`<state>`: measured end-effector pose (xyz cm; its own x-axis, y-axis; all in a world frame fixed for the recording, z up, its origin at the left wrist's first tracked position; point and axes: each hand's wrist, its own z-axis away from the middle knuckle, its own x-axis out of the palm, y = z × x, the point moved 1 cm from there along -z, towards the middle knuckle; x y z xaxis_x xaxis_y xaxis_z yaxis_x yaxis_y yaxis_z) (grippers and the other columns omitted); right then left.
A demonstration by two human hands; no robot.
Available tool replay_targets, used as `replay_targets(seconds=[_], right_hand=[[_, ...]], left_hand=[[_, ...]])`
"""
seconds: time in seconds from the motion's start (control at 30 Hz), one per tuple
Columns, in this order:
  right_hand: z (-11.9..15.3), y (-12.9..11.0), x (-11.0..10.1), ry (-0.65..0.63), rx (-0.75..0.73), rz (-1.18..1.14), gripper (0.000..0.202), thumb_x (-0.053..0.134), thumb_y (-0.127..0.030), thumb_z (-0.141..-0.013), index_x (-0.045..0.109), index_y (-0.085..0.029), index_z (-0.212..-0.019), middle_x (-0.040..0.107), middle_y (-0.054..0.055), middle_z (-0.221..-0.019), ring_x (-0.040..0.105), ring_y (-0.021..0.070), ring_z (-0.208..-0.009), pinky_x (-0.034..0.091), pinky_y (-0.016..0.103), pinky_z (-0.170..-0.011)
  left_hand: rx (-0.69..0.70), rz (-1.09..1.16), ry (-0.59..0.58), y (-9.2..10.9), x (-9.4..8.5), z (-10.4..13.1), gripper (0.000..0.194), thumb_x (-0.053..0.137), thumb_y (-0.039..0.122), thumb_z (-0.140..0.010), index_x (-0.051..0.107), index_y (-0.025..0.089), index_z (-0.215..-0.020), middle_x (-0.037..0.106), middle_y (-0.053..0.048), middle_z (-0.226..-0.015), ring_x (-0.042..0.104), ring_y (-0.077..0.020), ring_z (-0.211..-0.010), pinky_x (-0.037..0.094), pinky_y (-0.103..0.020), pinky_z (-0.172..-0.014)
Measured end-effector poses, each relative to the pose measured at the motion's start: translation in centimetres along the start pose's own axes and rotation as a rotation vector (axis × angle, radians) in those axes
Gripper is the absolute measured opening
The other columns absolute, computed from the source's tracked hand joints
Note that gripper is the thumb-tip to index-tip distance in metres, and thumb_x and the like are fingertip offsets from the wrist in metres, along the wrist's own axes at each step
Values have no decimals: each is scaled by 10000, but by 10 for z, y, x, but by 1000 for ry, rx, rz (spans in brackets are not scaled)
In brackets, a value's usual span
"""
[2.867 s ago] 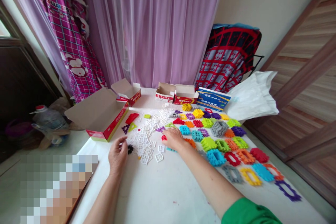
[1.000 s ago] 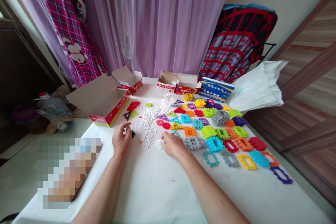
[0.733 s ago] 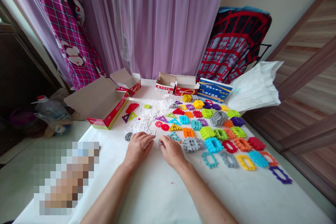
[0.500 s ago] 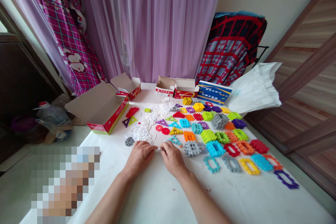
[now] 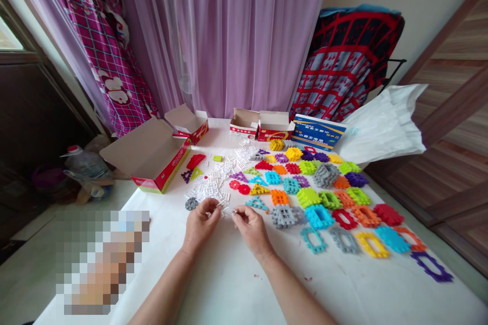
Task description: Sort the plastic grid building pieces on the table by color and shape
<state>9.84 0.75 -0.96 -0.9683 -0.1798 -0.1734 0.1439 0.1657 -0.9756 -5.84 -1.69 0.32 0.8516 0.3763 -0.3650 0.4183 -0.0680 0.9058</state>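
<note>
My left hand (image 5: 203,222) pinches a small white plastic piece (image 5: 221,203) between thumb and forefinger. Close beside it, my right hand (image 5: 250,227) is closed in a pinch with something small and whitish at the fingertips, too small to name. Just beyond the hands spreads a pile of white window-like plastic pieces (image 5: 213,183). A grey round toothed piece (image 5: 191,203) lies by the left hand. To the right of the right hand stands a grey stack of toothed building pieces (image 5: 284,217), with a light-blue triangle (image 5: 256,203) behind the fingers.
Coloured toothed pieces, such as a yellow frame (image 5: 371,245) and a purple frame (image 5: 432,266), fill the table's right side. An open red carton (image 5: 160,172) stands left. Smaller boxes (image 5: 243,124), a blue box (image 5: 318,132) and a white bag (image 5: 385,122) line the back.
My hands have drawn slightly apart, and the fingertips have lifted and turned so the white piece in the left hand shows. The whole view has shifted a little.
</note>
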Motion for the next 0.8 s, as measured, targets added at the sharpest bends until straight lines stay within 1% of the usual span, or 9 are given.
replay_targets(seconds=[0.1,0.17,0.23,0.33,0.43,0.57,0.67,0.73,0.8], right_hand=[[0,-1,3,-30,104,-143,243,576,-440,-773,586,-197,-783,588,-17,-612,536,131,-521,444,241,-493],[-1,0,3,-5,116,-156,262,594,-451,-759,601,-190,-780,589,-19,-607,530,126,-520,431,234,-482],[-2,1,2,24,101,-118,255,591,-439,-767,622,-187,-772,602,-15,-609,534,127,-531,438,238,-509],[-3,2,0,36,60,-20,259,551,-419,-802,658,-186,-767,643,3,-644,558,138,-568,458,255,-576],[-4,2,-2,44,29,63,258,543,-397,-803,691,-187,-797,678,17,-685,585,153,-606,463,264,-607],[-4,3,-3,43,15,81,243,555,-366,-805,712,-191,-867,714,24,-739,616,159,-642,479,260,-627],[-3,4,-3,37,12,78,224,569,-361,-809,707,-192,-856,720,25,-748,628,157,-645,486,252,-620],[-2,5,-4,36,-3,59,224,568,-360,-813,698,-186,-868,720,29,-755,632,152,-642,490,244,-605],[0,4,-5,34,-20,27,249,558,-349,-818,688,-180,-947,715,25,-754,628,142,-615,492,232,-576]], left_hand=[[-163,293,-61,5,6,2,296,665,468,-712,597,191,-792,617,28,-671,551,-103,-558,446,-221,-534],[-227,349,-103,9,8,4,336,686,487,-695,610,189,-829,623,26,-679,550,-101,-543,452,-218,-511],[-235,350,-132,12,9,6,342,680,497,-700,627,188,-838,640,16,-707,554,-101,-544,462,-220,-504],[-186,323,-179,14,9,7,333,660,501,-716,644,185,-821,666,-1,-760,571,-106,-569,495,-234,-538],[-157,275,-219,11,10,8,319,633,487,-749,657,183,-840,681,-9,-781,592,-118,-609,516,-244,-575],[-149,237,-254,10,11,8,338,640,500,-749,665,181,-859,690,-16,-785,610,-134,-657,518,-248,-600],[-193,243,-248,13,11,8,382,655,546,-716,658,180,-823,679,-11,-755,590,-119,-611,500,-237,-577],[-267,260,-258,15,10,7,418,658,579,-696,643,178,-814,656,-2,-708,562,-103,-549,455,-212,-493],[-352,281,-285,17,10,8,455,670,604,-672,622,177,-821,618,14,-645,528,-92,-491,373,-185,-400]])
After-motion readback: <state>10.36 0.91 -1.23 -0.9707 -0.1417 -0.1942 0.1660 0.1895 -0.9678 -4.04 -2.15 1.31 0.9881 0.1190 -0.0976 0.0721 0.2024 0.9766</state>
